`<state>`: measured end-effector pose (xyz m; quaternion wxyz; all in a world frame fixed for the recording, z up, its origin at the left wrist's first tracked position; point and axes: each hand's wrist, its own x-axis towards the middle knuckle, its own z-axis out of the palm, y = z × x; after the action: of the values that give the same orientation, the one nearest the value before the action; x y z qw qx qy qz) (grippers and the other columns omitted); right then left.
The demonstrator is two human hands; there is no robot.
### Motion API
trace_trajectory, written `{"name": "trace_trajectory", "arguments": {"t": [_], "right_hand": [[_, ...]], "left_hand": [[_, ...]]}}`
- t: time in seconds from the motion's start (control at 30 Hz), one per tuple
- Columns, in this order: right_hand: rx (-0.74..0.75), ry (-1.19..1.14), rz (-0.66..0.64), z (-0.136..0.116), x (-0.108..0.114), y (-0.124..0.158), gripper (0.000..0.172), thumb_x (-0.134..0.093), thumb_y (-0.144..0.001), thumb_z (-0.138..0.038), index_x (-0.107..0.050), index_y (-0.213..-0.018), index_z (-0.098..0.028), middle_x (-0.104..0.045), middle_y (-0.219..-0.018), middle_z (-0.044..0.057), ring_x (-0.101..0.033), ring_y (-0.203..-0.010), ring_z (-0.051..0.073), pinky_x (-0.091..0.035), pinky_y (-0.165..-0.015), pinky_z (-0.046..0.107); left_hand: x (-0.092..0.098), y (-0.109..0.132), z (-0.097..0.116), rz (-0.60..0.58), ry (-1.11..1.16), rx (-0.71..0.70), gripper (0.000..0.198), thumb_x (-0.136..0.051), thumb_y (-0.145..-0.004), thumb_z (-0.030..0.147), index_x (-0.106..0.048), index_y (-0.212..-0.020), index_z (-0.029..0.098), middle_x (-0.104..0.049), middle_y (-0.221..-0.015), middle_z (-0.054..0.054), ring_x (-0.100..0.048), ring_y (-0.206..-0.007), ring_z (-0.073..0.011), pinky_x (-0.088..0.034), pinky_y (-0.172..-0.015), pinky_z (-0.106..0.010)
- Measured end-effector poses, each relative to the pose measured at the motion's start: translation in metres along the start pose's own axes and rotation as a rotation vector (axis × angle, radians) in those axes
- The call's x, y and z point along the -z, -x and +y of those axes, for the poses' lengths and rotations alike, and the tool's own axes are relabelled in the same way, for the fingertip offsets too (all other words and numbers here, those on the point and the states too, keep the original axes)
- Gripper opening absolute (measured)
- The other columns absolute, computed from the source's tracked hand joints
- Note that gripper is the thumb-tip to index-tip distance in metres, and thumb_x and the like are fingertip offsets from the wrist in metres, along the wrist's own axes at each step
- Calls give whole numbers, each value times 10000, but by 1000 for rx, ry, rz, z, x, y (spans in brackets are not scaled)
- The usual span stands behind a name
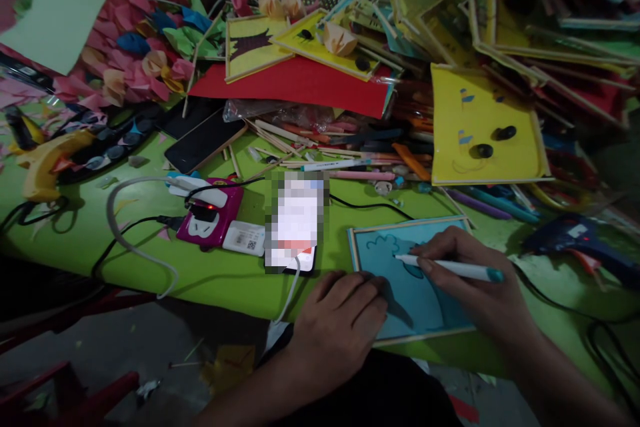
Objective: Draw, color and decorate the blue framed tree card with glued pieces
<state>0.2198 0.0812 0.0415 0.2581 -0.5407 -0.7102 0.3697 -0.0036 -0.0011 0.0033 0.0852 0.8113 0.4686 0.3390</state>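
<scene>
In my right hand (465, 273) is a white marker (450, 268) with a teal end, its tip on or just above a blue sheet (415, 310). Thin wooden sticks frame the sheet, which carries a curly cloud-like outline (383, 243) and a dark curved shape partly covered by my fingers. My left hand (345, 313) lies flat on the left edge of this framed sheet, fingers stretched out. Just beyond the left hand, a lit phone (295, 227) with a blurred screen has a white cable running to it.
A purple power strip (213, 213) with plugs and cables sits left of the phone. Yellow (35, 163) and dark blue (585, 240) glue guns lie at either side. Behind are loose pens, sticks, folded paper pieces (135, 33) and a yellow framed picture (480, 127).
</scene>
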Motion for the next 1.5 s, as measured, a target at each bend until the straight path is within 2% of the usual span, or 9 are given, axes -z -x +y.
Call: {"name": "trace_trajectory", "arguments": {"t": [0.17, 0.4, 0.6, 1.0, 1.5], "right_hand": [[13, -14, -1, -3, 0, -1, 112, -668, -921, -316, -632, -835, -254, -713, -795, 18, -711, -760, 225, -482, -560, 285], [70, 3, -32, 3, -2, 2, 81, -653, -947, -274, -632, -868, -267, -696, -805, 1, -719, -834, 218, -476, -577, 271], [89, 8, -38, 0, -4, 1, 86, -658, -942, -271, -626, -862, -271, -693, -773, -11, -723, -802, 206, -466, -553, 263], [51, 7, -37, -4, -7, 0, 92, -668, -938, -305, -652, -858, -263, -728, -813, 16, -716, -783, 219, -488, -578, 280], [24, -7, -17, -2, -11, 0, 97, -677, -959, -328, -655, -886, -268, -693, -800, 2, -698, -827, 210, -481, -630, 280]], "left_hand": [[-1, 1, -1, 1, -6, 1, 132, -590, -998, 180, -712, -1042, 199, -766, -1212, 5, -650, -1160, -148, -438, -1043, -326], [-1, 1, -1, -3, -22, -13, 113, -626, -978, 180, -727, -1020, 210, -763, -1224, -1, -649, -1146, -151, -444, -1034, -320], [-2, 2, -1, 5, -47, -22, 109, -640, -969, 185, -729, -1026, 214, -752, -1254, 10, -641, -1168, -142, -451, -1041, -317], [-4, 4, -3, -15, 3, -20, 130, -610, -980, 170, -714, -1054, 192, -752, -1253, 7, -635, -1169, -151, -425, -1058, -325], [-4, 5, -3, -40, 9, -16, 131, -618, -983, 189, -713, -1075, 183, -745, -1251, 1, -620, -1193, -148, -432, -1072, -322]]}}
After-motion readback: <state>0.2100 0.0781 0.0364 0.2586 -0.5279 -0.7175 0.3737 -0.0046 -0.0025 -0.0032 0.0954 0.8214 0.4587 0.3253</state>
